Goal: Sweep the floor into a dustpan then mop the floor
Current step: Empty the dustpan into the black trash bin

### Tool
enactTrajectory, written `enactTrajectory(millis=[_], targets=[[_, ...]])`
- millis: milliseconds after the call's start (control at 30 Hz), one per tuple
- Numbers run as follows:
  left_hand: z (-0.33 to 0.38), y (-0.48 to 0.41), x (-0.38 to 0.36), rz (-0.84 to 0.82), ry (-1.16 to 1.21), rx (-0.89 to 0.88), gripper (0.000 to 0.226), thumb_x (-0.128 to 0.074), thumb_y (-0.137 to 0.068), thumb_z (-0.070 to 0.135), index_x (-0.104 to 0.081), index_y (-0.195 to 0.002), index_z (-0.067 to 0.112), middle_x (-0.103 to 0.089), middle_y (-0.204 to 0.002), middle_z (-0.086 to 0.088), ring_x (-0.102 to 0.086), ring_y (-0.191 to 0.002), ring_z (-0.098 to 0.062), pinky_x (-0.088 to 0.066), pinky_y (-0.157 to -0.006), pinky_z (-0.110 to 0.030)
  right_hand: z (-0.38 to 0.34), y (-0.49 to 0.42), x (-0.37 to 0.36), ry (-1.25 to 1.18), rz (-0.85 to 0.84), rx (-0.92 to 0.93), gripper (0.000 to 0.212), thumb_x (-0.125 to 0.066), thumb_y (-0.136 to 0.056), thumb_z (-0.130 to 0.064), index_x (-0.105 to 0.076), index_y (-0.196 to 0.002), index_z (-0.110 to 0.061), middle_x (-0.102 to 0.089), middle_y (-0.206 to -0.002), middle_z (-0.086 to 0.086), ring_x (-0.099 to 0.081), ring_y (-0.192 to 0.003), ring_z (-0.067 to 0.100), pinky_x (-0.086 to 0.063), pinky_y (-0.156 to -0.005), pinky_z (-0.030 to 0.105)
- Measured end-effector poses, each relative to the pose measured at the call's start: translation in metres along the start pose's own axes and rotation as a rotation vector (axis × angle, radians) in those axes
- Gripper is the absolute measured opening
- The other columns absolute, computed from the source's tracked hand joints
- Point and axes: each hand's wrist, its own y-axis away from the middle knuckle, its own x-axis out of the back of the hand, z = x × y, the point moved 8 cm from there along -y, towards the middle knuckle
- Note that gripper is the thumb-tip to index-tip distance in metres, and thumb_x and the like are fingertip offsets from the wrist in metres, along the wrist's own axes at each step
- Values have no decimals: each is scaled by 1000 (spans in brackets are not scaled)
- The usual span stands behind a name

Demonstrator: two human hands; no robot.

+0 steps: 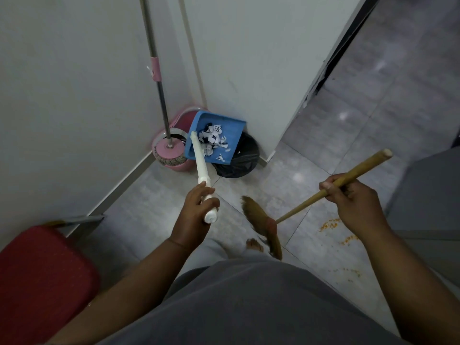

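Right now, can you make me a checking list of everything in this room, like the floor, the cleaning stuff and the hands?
Surface: grey tiled floor; orange crumbs unswept at right.
Job's things: blue dustpan holding paper scraps, held over black-lined bin; broom; pink mop in its bucket, in the corner.
Clutter: red stool at left.
Grippers: left hand grips dustpan handle; right hand grips broom stick.
Cables: nothing seen.
Surroundings: white walls; doorway at right.

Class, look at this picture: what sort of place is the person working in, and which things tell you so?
Probably an indoor corner of a home or small office. It has a tiled floor, plain white walls, and cleaning gear in the corner: a mop in its pink bucket beside a black-lined bin.
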Motion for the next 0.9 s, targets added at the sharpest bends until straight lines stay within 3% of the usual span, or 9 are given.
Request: enactTrajectory(millis=[233, 367, 567, 733, 800, 900], targets=[[13, 15, -14, -51, 72, 1, 40, -81, -73, -2, -56, -95, 21, -58, -126, -18, -46, -129, -39, -41, -103, -42, -2, -8, 7, 11, 8, 41, 11, -63, -92, -37, -68, -90, -28, -72, -85, -3, -71, -85, 15, -57, -84, 42], [18, 26, -24, -95, 45, -6, 32, -82, -69, -5, -67, -90, 12, -59, -123, -19, -47, -128, -39, -46, -99, -47, -2, -10, 9, 44, -8, 69, 9, -62, -92, -40, -66, -89, -32, -71, -84, 2, -70, -82, 21, -58, -80, 43], [19, 48, -40, -146, -45, -52, 26, -84, -69, -3, -68, -84, 11, -62, -121, -19, -49, -128, -40, -50, -97, -48, 2, -10, 13, 55, -29, 85, 7, -62, -93, -38, -64, -87, -34, -70, -85, 1, -69, -83, 18, -53, -73, 26], [19, 45, -50, -223, -91, -60, 34, -85, -67, -3, -67, -90, 14, -60, -127, -18, -47, -131, -40, -55, -90, -48, 10, -9, 13, 50, -47, 73, 8, -62, -93, -37, -65, -91, -30, -70, -88, -2, -69, -87, 15, -52, -75, 24], [18, 45, -52, -243, -78, -54, 31, -86, -70, 8, -66, -92, 14, -56, -131, -18, -45, -134, -40, -56, -89, -50, 13, -8, 12, 54, -53, 72, 9, -62, -93, -37, -66, -92, -29, -70, -89, -3, -69, -88, 14, -52, -76, 25], [12, 51, -53, -281, 77, 48, 48, -77, -74, 57, -60, -101, 22, -35, -152, -10, -29, -145, -31, -44, -105, -43, 14, -8, 11, 61, -50, 73, 10, -62, -93, -37, -66, -93, -29, -70, -90, -2, -69, -88, 15, -53, -77, 28]])
